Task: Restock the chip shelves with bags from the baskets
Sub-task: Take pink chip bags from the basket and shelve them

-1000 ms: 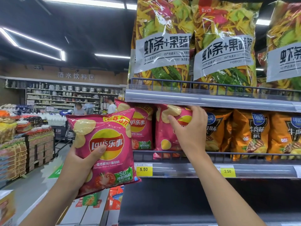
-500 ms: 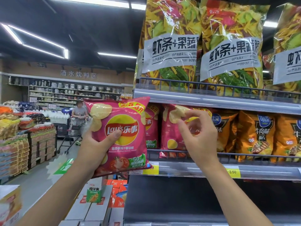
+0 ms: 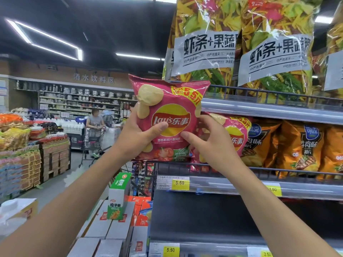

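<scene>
Rightward to the shelf [image 3: 213, 186] went the bag [image 3: 170, 115], left hand [image 3: 137, 138] gripping it, right hand [image 3: 213, 145] pinching its edge, to slot beside its twin [image 3: 239, 130].

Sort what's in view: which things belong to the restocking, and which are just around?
Job: held Lay's bag, gripped by left hand and right hand; shelved Lay's bag behind it; middle shelf.
Just around: orange chip bags; shrimp-stick bags above; green snack box; shopper with cart.
</scene>
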